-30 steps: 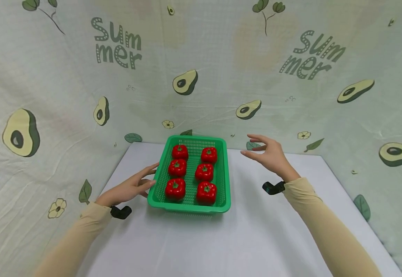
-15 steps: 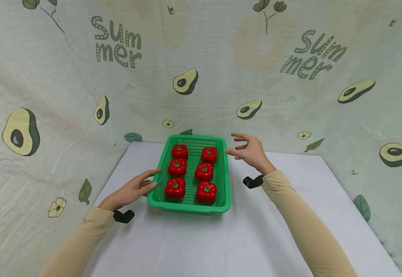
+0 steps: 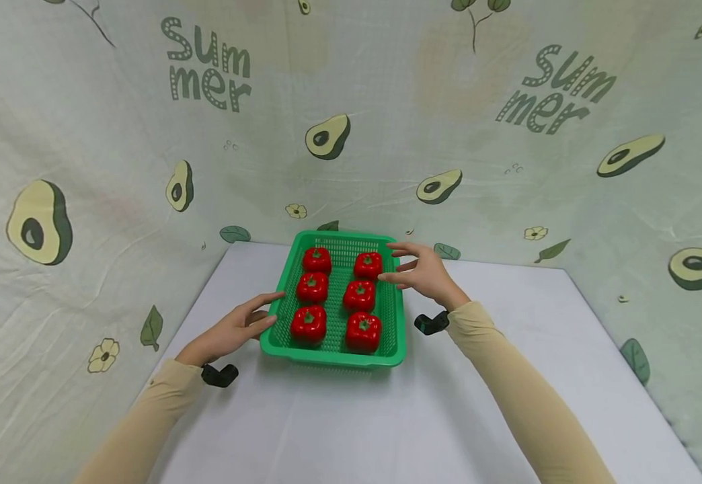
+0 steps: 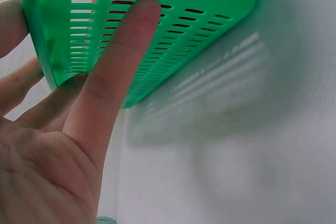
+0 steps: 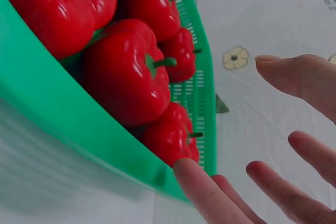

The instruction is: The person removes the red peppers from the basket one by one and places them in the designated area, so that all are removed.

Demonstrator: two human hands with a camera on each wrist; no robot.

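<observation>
A green plastic basket (image 3: pixel 334 358) with slotted walls holds several shiny red bell peppers (image 3: pixel 308 325) with green stems, lined up in two rows. My left hand (image 3: pixel 230 331) is at the basket's left side. In the left wrist view, one nearly straight finger (image 4: pixel 107 80) lies against the slotted outer wall, and other fingers are by the rim. My right hand (image 3: pixel 425 272) hovers at the basket's right rim, its fingers spread and holding nothing. One fingertip (image 5: pixel 188 169) overlaps the rim near a bell pepper (image 5: pixel 170 135) in the right wrist view; contact cannot be told.
The basket stands on a white-covered table (image 3: pixel 339 430). A pale cloth backdrop (image 3: pixel 375 87) printed with avocados and lettering rises behind and on both sides. Dark wrist cameras (image 3: pixel 432 324) sit below both hands.
My right hand has moved left to the basket's right rim, from apart over the table. My left hand has shifted slightly toward the left rim. The view has tilted slightly; the peppers stay in place.
</observation>
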